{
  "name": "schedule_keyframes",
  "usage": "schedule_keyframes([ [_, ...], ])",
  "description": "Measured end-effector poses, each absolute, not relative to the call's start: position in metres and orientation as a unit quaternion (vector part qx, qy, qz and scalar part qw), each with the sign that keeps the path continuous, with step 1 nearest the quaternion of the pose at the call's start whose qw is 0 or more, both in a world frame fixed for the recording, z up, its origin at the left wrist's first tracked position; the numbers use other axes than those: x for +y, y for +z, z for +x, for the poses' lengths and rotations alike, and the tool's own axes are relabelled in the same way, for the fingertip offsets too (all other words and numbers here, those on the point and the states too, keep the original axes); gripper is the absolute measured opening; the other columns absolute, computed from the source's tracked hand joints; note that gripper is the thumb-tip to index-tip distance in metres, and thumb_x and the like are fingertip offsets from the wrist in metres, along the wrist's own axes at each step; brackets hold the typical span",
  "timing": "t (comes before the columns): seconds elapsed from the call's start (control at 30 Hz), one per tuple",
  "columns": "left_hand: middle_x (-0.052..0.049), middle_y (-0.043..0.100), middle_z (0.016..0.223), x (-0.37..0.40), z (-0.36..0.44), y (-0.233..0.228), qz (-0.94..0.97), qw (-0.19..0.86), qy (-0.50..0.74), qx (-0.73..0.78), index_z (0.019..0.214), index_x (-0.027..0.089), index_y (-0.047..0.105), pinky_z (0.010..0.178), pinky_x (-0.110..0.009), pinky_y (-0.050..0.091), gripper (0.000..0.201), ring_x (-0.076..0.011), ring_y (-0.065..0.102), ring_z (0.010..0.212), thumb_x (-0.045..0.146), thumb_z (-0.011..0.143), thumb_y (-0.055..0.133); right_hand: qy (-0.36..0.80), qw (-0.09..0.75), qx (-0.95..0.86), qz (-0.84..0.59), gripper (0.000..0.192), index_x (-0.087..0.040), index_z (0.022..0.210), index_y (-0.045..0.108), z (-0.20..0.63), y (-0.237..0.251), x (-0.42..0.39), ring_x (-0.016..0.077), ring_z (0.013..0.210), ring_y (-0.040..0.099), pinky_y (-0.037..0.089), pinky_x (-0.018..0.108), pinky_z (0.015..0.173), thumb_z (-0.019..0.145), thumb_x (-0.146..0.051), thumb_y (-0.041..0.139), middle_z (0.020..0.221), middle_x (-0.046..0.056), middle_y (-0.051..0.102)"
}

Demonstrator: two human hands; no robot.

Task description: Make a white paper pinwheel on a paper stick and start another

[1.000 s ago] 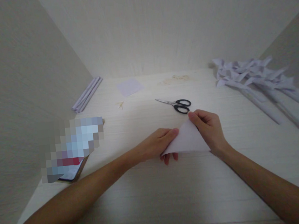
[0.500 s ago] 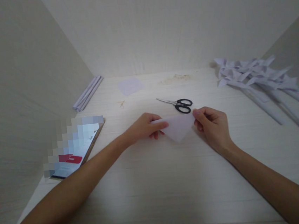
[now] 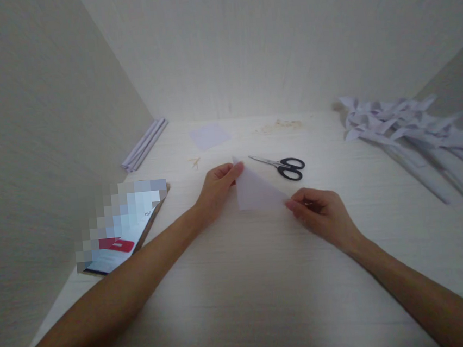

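A white sheet of paper [image 3: 254,189], folded into a triangle, is stretched between my two hands above the table. My left hand [image 3: 217,188] pinches it near its upper left corner, thumb on top. At the right corner, the thumb and fingers of my right hand [image 3: 321,211] are closed on the paper's tip. Just beyond the paper lie scissors [image 3: 282,166] with black handles, their blades pointing left and nearly closed.
Rolled paper sticks [image 3: 145,145] lie at the back left, near a tablet-like screen [image 3: 138,226], partly blurred. A flat paper square [image 3: 210,136] and small tan bits [image 3: 280,125] are at the back. Several paper pinwheels [image 3: 407,124] on sticks pile up at the right.
The folded paper has been turned: its right corner has come down toward me with my right hand, and its left corner has risen with my left hand. The view has shifted slightly.
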State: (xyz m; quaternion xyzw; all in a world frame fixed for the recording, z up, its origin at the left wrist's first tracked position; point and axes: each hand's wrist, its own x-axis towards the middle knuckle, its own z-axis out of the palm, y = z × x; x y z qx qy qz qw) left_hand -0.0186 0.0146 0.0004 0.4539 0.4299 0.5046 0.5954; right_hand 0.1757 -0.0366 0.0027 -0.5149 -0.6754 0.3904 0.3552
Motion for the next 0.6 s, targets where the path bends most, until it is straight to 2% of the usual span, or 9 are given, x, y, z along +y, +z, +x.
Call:
schedule_keyframes([
  [0.17,0.002,0.052,0.052,0.0079,-0.0130,0.0057,0.398,0.646,0.513,0.401,0.059,0.014,0.053,0.050,-0.021,0.038,0.026,-0.0069,0.046,0.047,0.038,0.063,0.061,0.462,0.280,-0.696,-0.474,0.032,-0.016,0.053,0.045,0.1754,0.0047,-0.0426,0.0056,0.041,0.028,0.020,0.020,0.036,0.075,-0.038,0.049,0.046,-0.005,0.034],
  [0.23,0.001,0.058,0.060,0.0057,-0.0124,0.0078,0.385,0.664,0.509,0.389,0.070,0.015,0.058,0.051,-0.021,0.039,0.022,-0.0076,0.049,0.050,0.035,0.063,0.062,0.469,0.258,-0.705,-0.465,0.033,-0.016,0.052,0.044,0.1760,0.0053,-0.0447,0.0060,0.042,0.028,0.020,0.021,0.038,0.076,-0.038,0.048,0.046,-0.005,0.033],
  [0.37,0.000,0.064,0.073,0.0051,-0.0150,0.0068,0.382,0.678,0.514,0.361,0.091,0.019,0.059,0.053,-0.020,0.040,0.029,-0.0074,0.051,0.055,0.030,0.065,0.062,0.474,0.242,-0.707,-0.466,0.033,-0.017,0.052,0.044,0.1761,0.0058,-0.0457,0.0073,0.043,0.031,0.022,0.022,0.040,0.076,-0.038,0.047,0.047,-0.004,0.036],
  [0.6,-0.001,0.064,0.072,0.0061,-0.0179,0.0032,0.355,0.672,0.550,0.346,0.075,0.015,0.062,0.053,-0.019,0.038,0.018,-0.0060,0.049,0.056,0.027,0.062,0.065,0.472,0.233,-0.709,-0.468,0.033,-0.017,0.052,0.044,0.1754,0.0052,-0.0440,0.0078,0.044,0.030,0.022,0.022,0.041,0.077,-0.039,0.046,0.047,-0.004,0.036],
])
